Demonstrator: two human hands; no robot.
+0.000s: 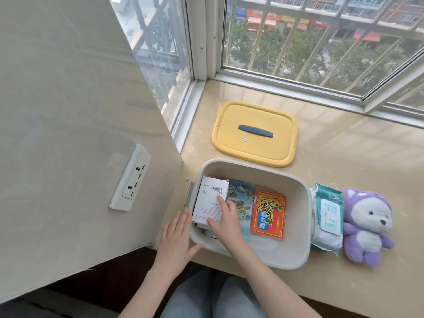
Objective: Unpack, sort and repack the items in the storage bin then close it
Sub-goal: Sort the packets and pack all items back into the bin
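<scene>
Pale stone window ledge (344, 161) carries the open grey plastic storage bin (286, 255). Left hand (175, 237) lies flat with straight fingers, bracing the bin's outer wall. Right hand (226, 222) is inside, fingers (221, 199) holding the white cardboard box (210, 196).

Judgement: keep the brace and move the box straight along the wall.

- Beyond the fingers: yellow plastic lid with blue handle (254, 134), off.
- Well right, outside the bin: purple plush toy (364, 226), white wipes pack (328, 216).
- Just right, inside the bin: blue illustrated booklet (243, 198) and red-orange heat-patch packet (268, 214), crowding the box.

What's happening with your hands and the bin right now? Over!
Left grip open, against the bin. Right grip holds white box inside it. Lid off; wipes, plush toy outside.
</scene>
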